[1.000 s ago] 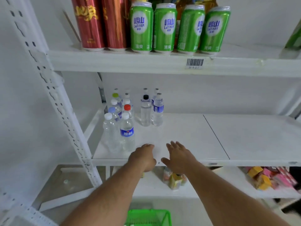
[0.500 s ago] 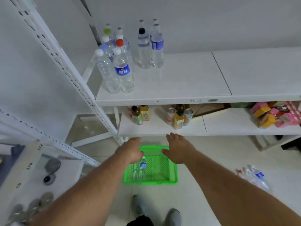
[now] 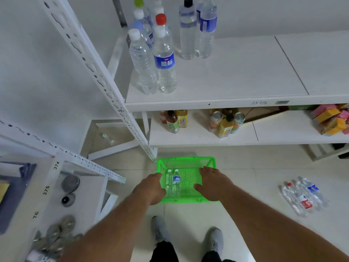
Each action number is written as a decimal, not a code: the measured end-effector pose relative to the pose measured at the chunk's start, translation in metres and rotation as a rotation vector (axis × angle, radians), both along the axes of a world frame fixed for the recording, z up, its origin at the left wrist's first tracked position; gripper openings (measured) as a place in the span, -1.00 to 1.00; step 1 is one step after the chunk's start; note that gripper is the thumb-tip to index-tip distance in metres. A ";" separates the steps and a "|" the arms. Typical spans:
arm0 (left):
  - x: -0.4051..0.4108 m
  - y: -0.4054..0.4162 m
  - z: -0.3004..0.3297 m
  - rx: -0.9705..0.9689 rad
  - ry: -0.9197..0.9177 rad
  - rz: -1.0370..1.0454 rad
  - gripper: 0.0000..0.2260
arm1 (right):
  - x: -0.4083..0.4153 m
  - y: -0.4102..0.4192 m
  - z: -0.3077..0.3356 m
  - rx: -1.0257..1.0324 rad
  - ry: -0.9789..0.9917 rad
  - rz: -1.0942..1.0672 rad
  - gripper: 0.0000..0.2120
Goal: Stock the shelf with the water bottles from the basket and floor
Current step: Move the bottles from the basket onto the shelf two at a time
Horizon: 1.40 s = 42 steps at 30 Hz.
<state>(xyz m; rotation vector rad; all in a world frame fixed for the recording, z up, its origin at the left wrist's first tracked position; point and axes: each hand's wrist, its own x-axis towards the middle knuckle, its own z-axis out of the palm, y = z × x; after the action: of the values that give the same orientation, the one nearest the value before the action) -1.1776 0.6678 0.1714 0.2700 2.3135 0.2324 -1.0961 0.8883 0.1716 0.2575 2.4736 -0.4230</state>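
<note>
A green plastic basket (image 3: 187, 159) sits on the floor in front of my feet. Two small water bottles (image 3: 176, 183) lie side by side in its left half. My left hand (image 3: 151, 188) hovers over the basket's left rim, right beside those bottles, its fingers curled downward and holding nothing. My right hand (image 3: 213, 184) is spread over the basket's right half, empty. Several more water bottles (image 3: 304, 195) lie on the floor to the right. On the left end of the white middle shelf (image 3: 236, 72) stand several water bottles (image 3: 164, 59).
The lower shelf holds juice bottles and cans (image 3: 224, 123) and coloured boxes (image 3: 330, 120) at the right. A slanted white upright (image 3: 105, 86) comes down to the basket's far left corner. A second rack with metal tins (image 3: 69, 183) stands at my left.
My view has tilted from the shelves down to the floor. Both hands have dropped from the middle shelf's front edge to just over the basket.
</note>
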 end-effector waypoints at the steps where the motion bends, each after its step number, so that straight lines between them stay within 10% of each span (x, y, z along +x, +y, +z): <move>1: -0.008 -0.010 -0.007 0.006 -0.014 0.008 -0.35 | -0.005 -0.009 -0.006 0.000 -0.015 -0.008 -0.26; 12: -0.066 -0.050 -0.132 0.123 -0.177 0.201 -0.43 | -0.063 -0.061 -0.117 -0.085 -0.133 -0.104 -0.28; 31: -0.088 0.014 -0.619 0.089 -0.099 0.446 -0.55 | -0.129 -0.045 -0.628 -0.168 -0.088 -0.077 -0.38; 42: -0.081 0.040 -0.729 0.046 -0.006 0.433 -0.37 | -0.133 -0.042 -0.749 -0.126 -0.034 0.016 -0.43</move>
<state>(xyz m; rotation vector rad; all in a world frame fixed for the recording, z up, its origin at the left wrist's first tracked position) -1.2590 0.7081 -0.5574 -0.2144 2.3394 0.5001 -1.2289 0.8466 -0.5778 0.1913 2.4029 -0.5606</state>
